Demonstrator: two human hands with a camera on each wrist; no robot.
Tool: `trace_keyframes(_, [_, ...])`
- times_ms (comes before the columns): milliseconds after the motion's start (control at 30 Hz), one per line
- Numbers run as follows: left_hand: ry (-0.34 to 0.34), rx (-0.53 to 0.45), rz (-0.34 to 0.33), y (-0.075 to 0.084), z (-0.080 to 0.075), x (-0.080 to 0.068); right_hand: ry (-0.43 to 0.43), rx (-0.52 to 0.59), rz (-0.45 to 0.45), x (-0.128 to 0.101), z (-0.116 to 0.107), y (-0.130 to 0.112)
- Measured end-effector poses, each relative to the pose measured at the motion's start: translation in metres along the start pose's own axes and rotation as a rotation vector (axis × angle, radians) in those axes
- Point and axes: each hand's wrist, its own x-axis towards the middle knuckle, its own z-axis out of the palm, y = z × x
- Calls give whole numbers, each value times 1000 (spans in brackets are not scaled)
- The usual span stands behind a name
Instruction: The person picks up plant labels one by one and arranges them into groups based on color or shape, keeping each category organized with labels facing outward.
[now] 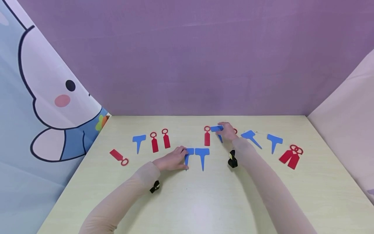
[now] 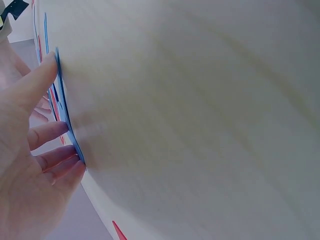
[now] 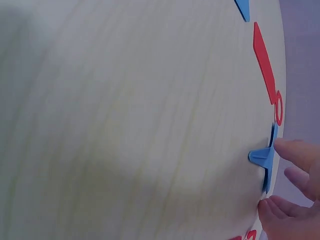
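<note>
My left hand (image 1: 173, 159) holds a blue T-shaped plant label (image 1: 190, 151) at the middle of the table, thumb by the stem's tip and fingers at the crossbar. In the left wrist view that label (image 2: 64, 95) is seen edge-on between thumb and fingertips. A second blue plant label (image 1: 202, 152) lies just right of it. Farther back, my right hand (image 1: 227, 131) grips another blue plant label (image 1: 215, 129) by the right end of its crossbar. Its stem (image 3: 259, 157) points toward the camera in the right wrist view. Part of a red ringed tag (image 1: 235, 130) shows behind the right hand.
A red tag (image 1: 207, 138) lies left of the right hand. Two red tags (image 1: 154, 144) and a blue label (image 1: 139, 139) lie back left, a single red tag (image 1: 116, 154) farther left. Toward the right are two blue labels (image 1: 274, 139) and two overlapping red tags (image 1: 293, 161).
</note>
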Motion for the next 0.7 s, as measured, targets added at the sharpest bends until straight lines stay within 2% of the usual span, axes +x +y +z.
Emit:
trace_keyframes(400, [1, -8, -6, 2, -2, -2, -45, -6, 48, 1, 0, 2])
trace_keyframes(700, [6, -8, 2, 1, -2, -1, -31, 2, 56, 0, -1, 3])
